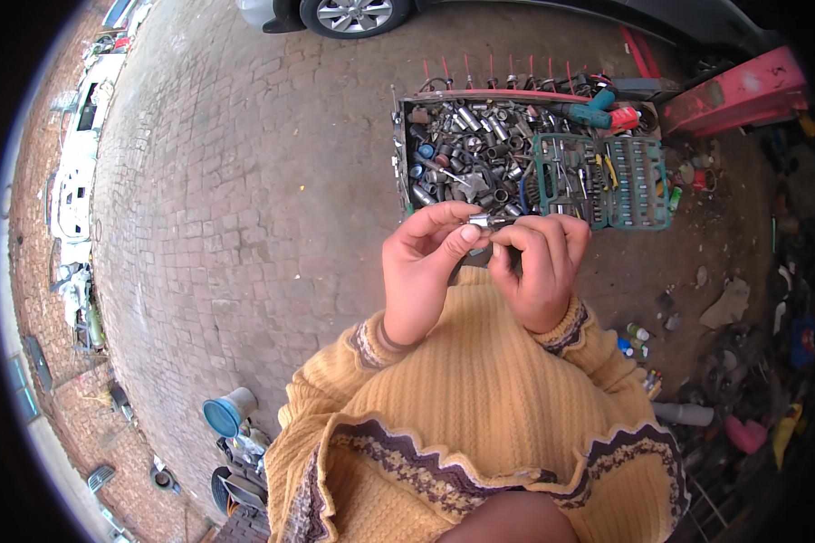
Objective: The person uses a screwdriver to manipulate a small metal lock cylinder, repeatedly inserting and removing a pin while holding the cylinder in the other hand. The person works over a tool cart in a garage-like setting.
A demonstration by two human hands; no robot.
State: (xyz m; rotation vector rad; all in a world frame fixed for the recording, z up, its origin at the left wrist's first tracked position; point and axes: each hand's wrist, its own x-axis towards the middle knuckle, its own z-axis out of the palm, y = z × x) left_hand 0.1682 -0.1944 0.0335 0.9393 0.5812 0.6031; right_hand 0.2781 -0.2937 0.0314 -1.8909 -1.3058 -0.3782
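Note:
Both my hands are raised close together in front of my chest. A small shiny metal socket [479, 220] is pinched between the thumb and index finger of my left hand [418, 271]. My right hand [543, 267] meets it from the other side, with thumb and fingertips closed at the socket's right end. A thin dark piece seems to run on from the socket there, partly hidden by the fingers. Just beyond my hands is a metal tray [398, 149] heaped with loose sockets and metal parts. On its right part lies an open teal tool case [667, 195] with rows of sockets and bits.
A teal and red power tool [589, 115] rests at the tray's far right, near a red metal beam [733, 100]. Cars stand farther off, one showing a wheel [349, 14]. A bucket with blue rim [222, 416] sits lower left on the brick paving [235, 226]. Clutter fills the right side.

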